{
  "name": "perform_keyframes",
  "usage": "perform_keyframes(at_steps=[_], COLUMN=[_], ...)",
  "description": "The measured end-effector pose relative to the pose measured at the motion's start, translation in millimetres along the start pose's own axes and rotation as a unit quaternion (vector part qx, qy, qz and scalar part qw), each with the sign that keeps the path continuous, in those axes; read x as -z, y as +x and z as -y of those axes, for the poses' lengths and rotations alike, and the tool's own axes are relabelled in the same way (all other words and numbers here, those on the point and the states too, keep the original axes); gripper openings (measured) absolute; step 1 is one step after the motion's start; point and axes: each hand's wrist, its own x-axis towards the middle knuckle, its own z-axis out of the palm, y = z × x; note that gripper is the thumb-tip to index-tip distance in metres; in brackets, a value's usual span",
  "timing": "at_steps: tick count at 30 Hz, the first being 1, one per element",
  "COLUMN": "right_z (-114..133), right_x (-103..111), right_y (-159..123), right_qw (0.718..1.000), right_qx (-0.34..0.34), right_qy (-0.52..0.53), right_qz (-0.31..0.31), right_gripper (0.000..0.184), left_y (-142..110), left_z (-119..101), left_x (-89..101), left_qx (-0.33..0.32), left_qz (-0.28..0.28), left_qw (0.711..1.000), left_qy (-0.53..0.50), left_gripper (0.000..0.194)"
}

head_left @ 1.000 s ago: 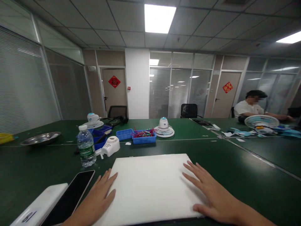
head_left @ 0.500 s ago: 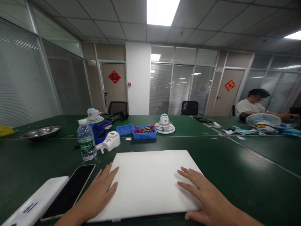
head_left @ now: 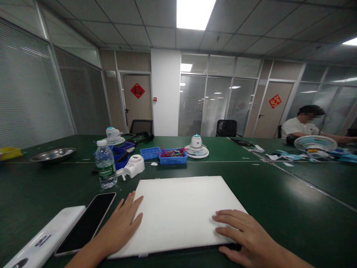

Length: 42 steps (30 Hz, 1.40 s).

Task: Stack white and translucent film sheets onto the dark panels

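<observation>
A flat white rectangular panel [head_left: 178, 216] with a dark underside lies on the green table in front of me. My left hand [head_left: 121, 225] rests along its left edge, fingers stretched out and the fingertips on the white surface. At the lower right, my right hand [head_left: 244, 232] is open, with its fingers over the panel and its thumb by the near edge. Neither hand grips anything. Left of my left hand lie a smartphone [head_left: 86, 223] with a dark screen and a white power bank [head_left: 47, 234] marked with a number.
Beyond the phone stands a water bottle [head_left: 106, 165], near a white plastic housing [head_left: 134, 165]. Blue trays, one holding red wires [head_left: 173, 152], and a white fan part [head_left: 196, 148] are farther back. A metal dish [head_left: 52, 155] lies left. A person [head_left: 301, 124] sits far right.
The view has shifted slightly. My right hand has slid a little toward the panel's near edge, its fingers closer together. My left hand stays in place on the panel.
</observation>
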Motion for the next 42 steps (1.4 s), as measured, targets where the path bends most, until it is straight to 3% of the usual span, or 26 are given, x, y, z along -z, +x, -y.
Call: perform_keyframes(at_steps=[3,6,10,15,22,27,33,37,42], right_z=[-2.8,-10.2,-17.3,-13.2,-3.4,5.8,9.3,-0.2,-18.7], right_x=[0.6,-2.7,-11.4,-14.6,-7.7,-0.6,13.0,8.2,16.4], right_y=[2.2,0.6,-3.4,-2.6,3.8,14.8,20.2,8.4,-12.7], right_qw=[0.998,0.989,0.979,0.989,0.996,0.984,0.968,0.963,0.965], right_qx=[-0.031,-0.082,-0.139,-0.11,0.035,0.14,0.214,0.21,0.182], right_qy=[0.054,0.104,0.107,0.066,-0.069,-0.058,-0.096,-0.116,-0.16], right_qz=[0.022,0.06,0.099,0.074,-0.035,-0.097,-0.089,-0.124,-0.105], right_gripper=[0.049,0.075,0.095,0.07,0.043,0.022,0.045,0.046,0.046], left_y=[-0.5,-1.4,-3.2,-4.0,-4.1,-3.9,3.0,9.4,6.0], left_z=[2.9,3.6,-1.2,-3.8,-0.5,1.3,21.0,37.9,43.8], left_x=[-2.7,-2.8,2.3,5.3,2.6,2.6,-6.6,-5.2,2.5], left_qx=[-0.003,-0.004,-0.006,0.002,0.004,0.014,0.071,0.077,0.037], left_qz=[-0.002,-0.008,-0.007,-0.004,0.01,0.012,-0.003,-0.031,-0.048], left_qw=[1.0,1.0,1.0,1.0,1.0,0.999,0.976,0.962,0.961], left_qy=[-0.004,-0.008,-0.004,-0.01,-0.004,-0.035,-0.208,-0.259,-0.27], left_gripper=[0.061,0.061,0.062,0.065,0.068,0.071,0.07,0.061,0.051])
